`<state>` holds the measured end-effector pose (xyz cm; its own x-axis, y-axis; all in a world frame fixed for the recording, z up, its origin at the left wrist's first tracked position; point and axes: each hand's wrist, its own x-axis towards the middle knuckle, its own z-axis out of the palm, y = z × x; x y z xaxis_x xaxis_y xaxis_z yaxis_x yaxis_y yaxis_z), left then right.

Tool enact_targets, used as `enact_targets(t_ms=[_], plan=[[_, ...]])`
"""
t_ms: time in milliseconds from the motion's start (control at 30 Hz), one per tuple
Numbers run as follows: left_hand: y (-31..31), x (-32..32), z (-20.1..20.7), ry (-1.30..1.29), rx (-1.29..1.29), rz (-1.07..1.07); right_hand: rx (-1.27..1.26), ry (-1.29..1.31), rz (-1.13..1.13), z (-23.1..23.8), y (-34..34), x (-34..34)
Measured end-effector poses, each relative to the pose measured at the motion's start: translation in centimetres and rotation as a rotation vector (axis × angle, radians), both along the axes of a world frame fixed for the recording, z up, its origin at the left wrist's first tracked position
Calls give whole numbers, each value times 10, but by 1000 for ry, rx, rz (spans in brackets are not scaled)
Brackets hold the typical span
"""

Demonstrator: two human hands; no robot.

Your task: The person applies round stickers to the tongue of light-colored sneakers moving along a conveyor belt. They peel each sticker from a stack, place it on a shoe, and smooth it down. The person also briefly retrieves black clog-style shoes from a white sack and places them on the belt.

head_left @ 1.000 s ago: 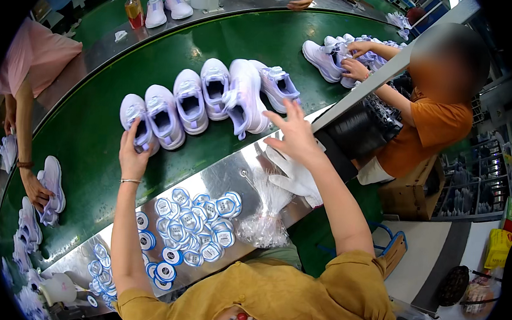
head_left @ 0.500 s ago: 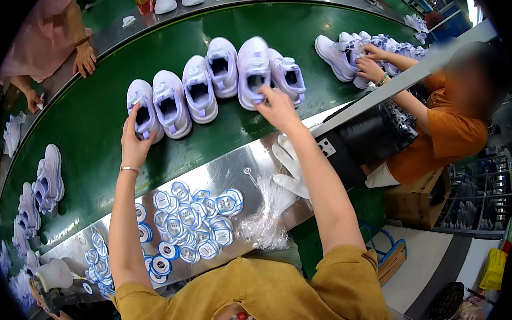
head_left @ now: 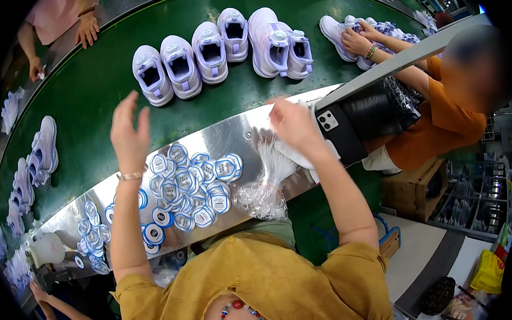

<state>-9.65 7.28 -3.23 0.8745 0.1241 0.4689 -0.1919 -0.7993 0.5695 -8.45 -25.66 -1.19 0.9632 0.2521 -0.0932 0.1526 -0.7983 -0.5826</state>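
Several pale lilac sneakers [head_left: 180, 68] stand in a row on the green work surface [head_left: 105, 92], heels toward me. At the right end of the row, one sneaker [head_left: 265, 40] overlaps its neighbour [head_left: 299, 54]. My left hand [head_left: 130, 135] is raised below the leftmost sneaker [head_left: 152, 76], thumb and fingers apart, touching no shoe. Over the metal ledge my right hand [head_left: 295, 126] hangs beside a white glove [head_left: 294, 153], its fingers loosely bent and slightly blurred. No object shows in either hand.
On the metal ledge [head_left: 234, 128] lie round blue-and-white labels [head_left: 187, 182] and a bundle of clear plastic ties [head_left: 273, 173]. A black phone [head_left: 341, 133] sits right of them. Under a slanting grey bar [head_left: 403, 57], a co-worker in orange [head_left: 452, 119] handles more sneakers. Another person's hand [head_left: 88, 29] rests at the far left edge.
Both hands have drawn back from the sneakers, the right letting go of a shoe's heel. That shoe now overlaps the rightmost one. The view has shifted, so the row appears higher.
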Motion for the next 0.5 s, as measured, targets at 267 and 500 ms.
enact_targets(t_ms=[267,500], plan=[[-157,-123,-16,48,-142,-447,-152,-118,99,-54,33,-28],[-201,-151,-47,79,112,-503,609,63,-69,-54,7,-42]])
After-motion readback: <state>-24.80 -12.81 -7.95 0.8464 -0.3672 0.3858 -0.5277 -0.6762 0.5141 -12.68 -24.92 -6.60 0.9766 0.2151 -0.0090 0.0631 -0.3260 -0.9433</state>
